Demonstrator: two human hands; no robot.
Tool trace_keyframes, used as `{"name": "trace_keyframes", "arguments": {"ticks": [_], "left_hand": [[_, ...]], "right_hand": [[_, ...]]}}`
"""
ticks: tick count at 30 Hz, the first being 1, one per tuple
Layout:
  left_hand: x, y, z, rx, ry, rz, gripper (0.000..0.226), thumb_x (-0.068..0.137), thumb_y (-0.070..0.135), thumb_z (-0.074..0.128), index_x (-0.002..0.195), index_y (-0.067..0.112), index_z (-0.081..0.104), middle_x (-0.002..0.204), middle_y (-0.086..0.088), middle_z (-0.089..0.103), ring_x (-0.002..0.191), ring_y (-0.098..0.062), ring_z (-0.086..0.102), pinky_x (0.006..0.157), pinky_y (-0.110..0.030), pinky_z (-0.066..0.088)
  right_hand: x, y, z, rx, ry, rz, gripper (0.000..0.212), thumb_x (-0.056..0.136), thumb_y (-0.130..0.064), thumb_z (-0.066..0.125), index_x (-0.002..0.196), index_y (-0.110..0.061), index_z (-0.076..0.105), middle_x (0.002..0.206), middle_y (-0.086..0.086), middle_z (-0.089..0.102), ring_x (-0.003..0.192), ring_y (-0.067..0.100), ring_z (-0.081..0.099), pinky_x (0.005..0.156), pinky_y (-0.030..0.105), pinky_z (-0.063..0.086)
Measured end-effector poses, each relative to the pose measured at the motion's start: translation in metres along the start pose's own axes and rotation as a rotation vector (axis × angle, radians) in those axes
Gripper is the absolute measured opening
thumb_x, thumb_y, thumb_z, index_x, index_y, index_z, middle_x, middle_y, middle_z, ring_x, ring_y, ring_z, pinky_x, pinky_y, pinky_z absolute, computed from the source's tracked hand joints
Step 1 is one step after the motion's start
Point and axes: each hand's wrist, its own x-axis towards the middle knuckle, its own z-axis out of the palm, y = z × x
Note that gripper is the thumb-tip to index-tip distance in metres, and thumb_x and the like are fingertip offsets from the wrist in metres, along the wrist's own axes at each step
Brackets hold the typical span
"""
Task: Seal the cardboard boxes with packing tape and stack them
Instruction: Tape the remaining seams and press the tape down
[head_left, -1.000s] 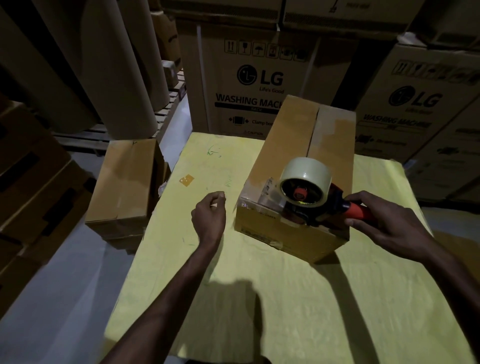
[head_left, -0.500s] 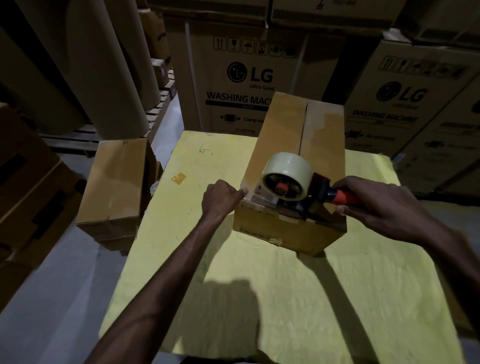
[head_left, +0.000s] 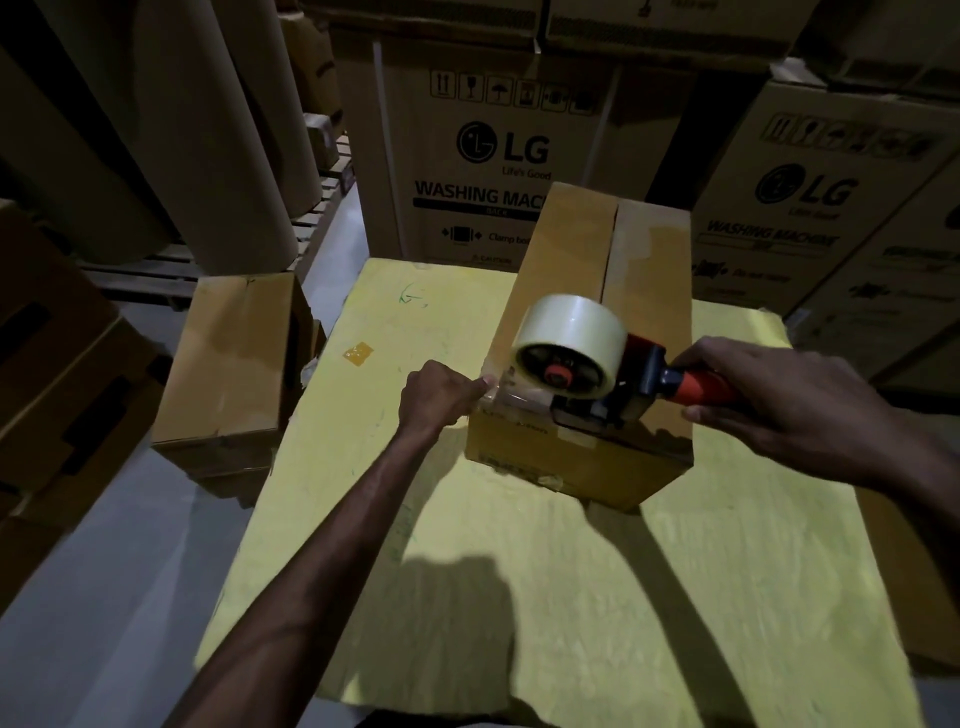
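Box (head_left: 562, 262) on table (head_left: 571, 613), one; dispenser (head_left: 597, 358), one.

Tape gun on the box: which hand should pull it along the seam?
Right. The right hand holds the tape gun on the box; the left hand only pinches the tape end at the near edge.

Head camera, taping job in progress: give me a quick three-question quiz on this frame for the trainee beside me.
1. True or false: the tape dispenser rests on the near end of the cardboard box.
2. The right hand grips: A. the dispenser's orange handle; B. the tape roll; C. a box flap.
3. Fill in: the left hand pinches the tape end at the box's near ____ corner.
Key: 1 true; 2 A; 3 left.
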Motion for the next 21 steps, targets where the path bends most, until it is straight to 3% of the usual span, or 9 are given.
{"name": "trace_keyframes", "arguments": {"ticks": [6, 11, 18, 21], "left_hand": [[-0.001, 0.004, -0.002, -0.067, -0.044, -0.01, 0.035, 0.085, 0.04, 0.085, 0.077, 0.006, 0.081, 0.073, -0.007, 0.077, 0.069, -0.019, 0.077, 0.066, -0.035, 0.063], [0.0, 0.006, -0.004, -0.092, -0.059, -0.038, 0.031, 0.084, 0.039, 0.086, 0.079, 0.009, 0.08, 0.075, -0.006, 0.077, 0.069, -0.017, 0.076, 0.062, -0.03, 0.06], [-0.001, -0.001, -0.003, -0.103, -0.055, -0.051, 0.033, 0.082, 0.041, 0.087, 0.078, 0.009, 0.081, 0.077, -0.004, 0.078, 0.07, -0.015, 0.077, 0.067, -0.035, 0.064], [-0.004, -0.004, -0.002, -0.111, -0.059, -0.051, 0.034, 0.082, 0.042, 0.086, 0.077, 0.009, 0.081, 0.076, -0.005, 0.078, 0.069, -0.017, 0.077, 0.073, -0.041, 0.065]], "right_hand": [[-0.01, 0.017, 0.026, 0.169, 0.012, 0.031, 0.046, 0.083, -0.069, 0.043, 0.124, -0.051, 0.041, 0.114, -0.022, 0.055, 0.098, 0.011, 0.059, 0.073, 0.042, 0.057], [-0.006, 0.027, 0.047, 0.097, 0.043, 0.0, 0.042, 0.091, -0.051, 0.061, 0.13, -0.045, 0.046, 0.123, -0.019, 0.061, 0.101, 0.015, 0.063, 0.071, 0.044, 0.057], [0.0, 0.032, 0.05, 0.091, 0.032, -0.014, 0.045, 0.092, -0.041, 0.069, 0.133, -0.04, 0.049, 0.12, -0.013, 0.067, 0.098, 0.014, 0.065, 0.069, 0.036, 0.057], [0.001, 0.028, 0.048, 0.083, 0.015, -0.027, 0.05, 0.091, -0.041, 0.07, 0.137, -0.038, 0.051, 0.121, -0.011, 0.069, 0.098, 0.016, 0.067, 0.072, 0.038, 0.06]]}}
